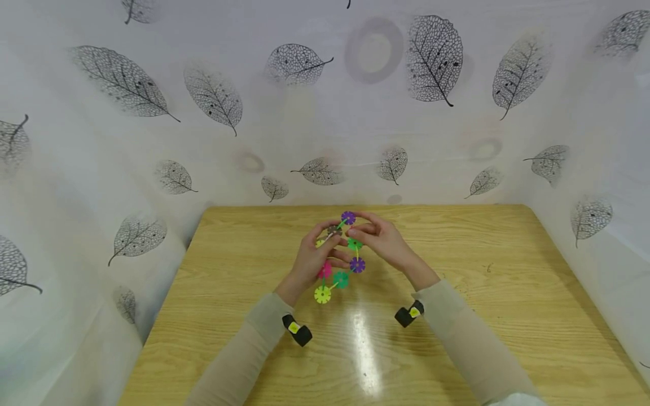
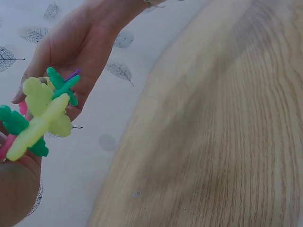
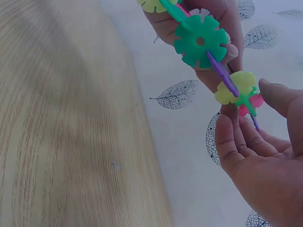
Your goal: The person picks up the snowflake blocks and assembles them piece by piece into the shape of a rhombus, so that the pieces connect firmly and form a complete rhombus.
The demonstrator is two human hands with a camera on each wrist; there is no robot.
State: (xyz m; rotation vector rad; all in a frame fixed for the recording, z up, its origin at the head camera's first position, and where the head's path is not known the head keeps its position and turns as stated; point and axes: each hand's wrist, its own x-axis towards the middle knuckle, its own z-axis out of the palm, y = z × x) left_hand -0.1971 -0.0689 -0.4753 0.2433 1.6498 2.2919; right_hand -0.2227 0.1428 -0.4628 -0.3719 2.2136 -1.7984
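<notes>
A chain of plastic snowflake discs (image 1: 341, 280) is held up above the table, its discs slotted edge to edge in yellow, green, purple, pink and brown. My left hand (image 1: 308, 259) grips it along the left side, thumb over the brown disc (image 1: 333, 230) and fingers behind. At the top, the index finger of my right hand (image 1: 383, 241) reaches a purple disc (image 1: 348, 217). Just under it, the right thumb lies near a green disc (image 1: 355, 243). The right wrist view shows the right fingers (image 3: 227, 142) spread, with the thumb apart from them. Whether the chain's ends join, I cannot tell.
The wooden table (image 1: 228, 349) reaches a back edge close behind the hands. White cloth (image 1: 315, 124) printed with dark leaves hangs behind and along both sides. Each wrist carries a small black camera (image 1: 297, 330).
</notes>
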